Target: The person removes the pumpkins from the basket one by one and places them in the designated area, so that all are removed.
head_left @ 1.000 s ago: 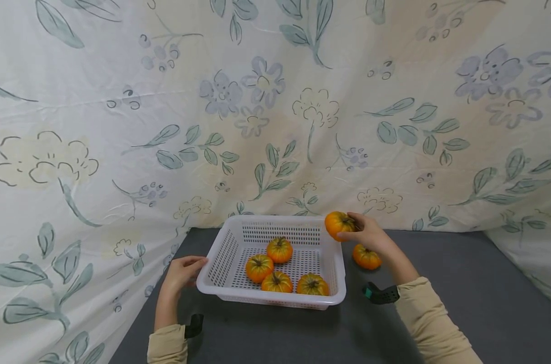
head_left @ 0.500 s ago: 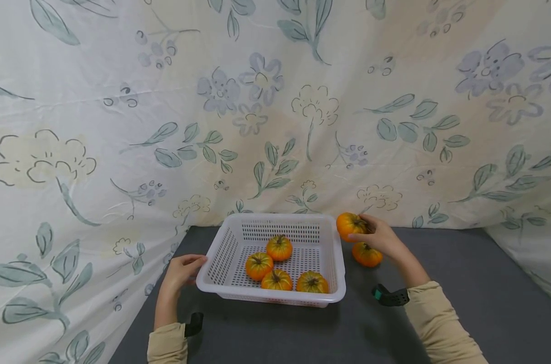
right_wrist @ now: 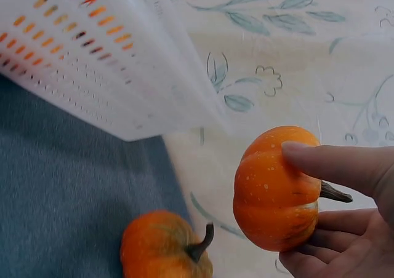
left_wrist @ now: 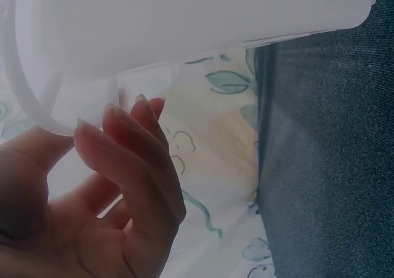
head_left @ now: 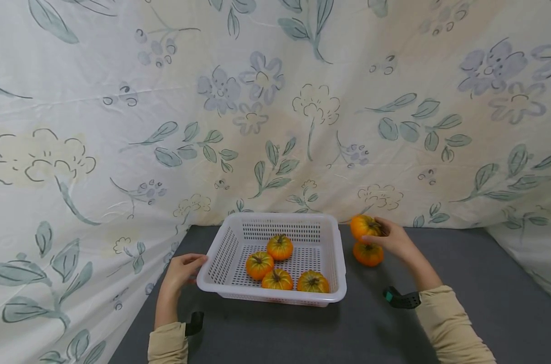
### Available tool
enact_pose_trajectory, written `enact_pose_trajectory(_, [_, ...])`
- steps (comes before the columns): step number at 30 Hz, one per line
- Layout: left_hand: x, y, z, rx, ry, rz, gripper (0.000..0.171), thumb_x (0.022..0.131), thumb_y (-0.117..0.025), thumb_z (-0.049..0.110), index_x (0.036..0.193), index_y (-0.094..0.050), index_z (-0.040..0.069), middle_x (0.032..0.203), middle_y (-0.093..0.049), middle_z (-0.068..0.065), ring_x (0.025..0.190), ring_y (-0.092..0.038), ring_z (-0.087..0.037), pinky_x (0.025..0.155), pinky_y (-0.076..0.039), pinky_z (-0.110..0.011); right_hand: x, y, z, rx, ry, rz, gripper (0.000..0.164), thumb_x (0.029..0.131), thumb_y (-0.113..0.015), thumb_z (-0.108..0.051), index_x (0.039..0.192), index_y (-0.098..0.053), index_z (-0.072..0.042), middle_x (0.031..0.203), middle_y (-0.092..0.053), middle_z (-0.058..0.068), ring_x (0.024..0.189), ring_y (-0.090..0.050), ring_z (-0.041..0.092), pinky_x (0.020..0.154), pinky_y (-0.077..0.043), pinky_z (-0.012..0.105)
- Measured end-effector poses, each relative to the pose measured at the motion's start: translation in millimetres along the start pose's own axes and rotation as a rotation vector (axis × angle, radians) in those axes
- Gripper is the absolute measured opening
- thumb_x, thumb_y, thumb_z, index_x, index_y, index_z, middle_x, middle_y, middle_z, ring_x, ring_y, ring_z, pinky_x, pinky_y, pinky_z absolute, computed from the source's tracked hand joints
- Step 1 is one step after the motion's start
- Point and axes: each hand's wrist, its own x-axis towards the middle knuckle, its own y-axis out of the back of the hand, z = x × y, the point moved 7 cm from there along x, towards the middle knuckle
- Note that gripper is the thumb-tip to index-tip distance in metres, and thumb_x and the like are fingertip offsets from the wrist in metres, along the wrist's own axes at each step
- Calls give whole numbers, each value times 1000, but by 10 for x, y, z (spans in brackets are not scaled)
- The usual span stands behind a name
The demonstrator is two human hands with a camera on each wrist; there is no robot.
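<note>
Right hand (head_left: 396,240), right of frame, grips orange pumpkin (head_left: 363,226) near another pumpkin (head_left: 368,256) on tabletop (head_left: 275,333); left hand (head_left: 181,271), lower left, pinches rim of white basket (head_left: 271,294), four pumpkins (head_left: 279,248) inside.

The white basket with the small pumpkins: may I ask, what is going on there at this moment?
A person's right hand holds a small orange pumpkin to the right of the white basket. The left hand holds the basket's left rim. Four other pumpkins lie inside, and one more pumpkin sits outside on the dark table, close to the held one.
</note>
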Motion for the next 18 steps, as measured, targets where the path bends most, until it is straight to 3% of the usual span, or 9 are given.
enact_pose_trajectory(18, [-5, 4, -7, -7, -3, 12, 43, 93, -64, 28, 121, -63, -5, 108, -69, -21, 77, -66, -13, 66, -58, -35, -46, 187, 411, -123, -62, 75, 92, 91, -66, -34, 149, -13, 14, 151, -18, 41, 139, -23, 55, 111, -26, 63])
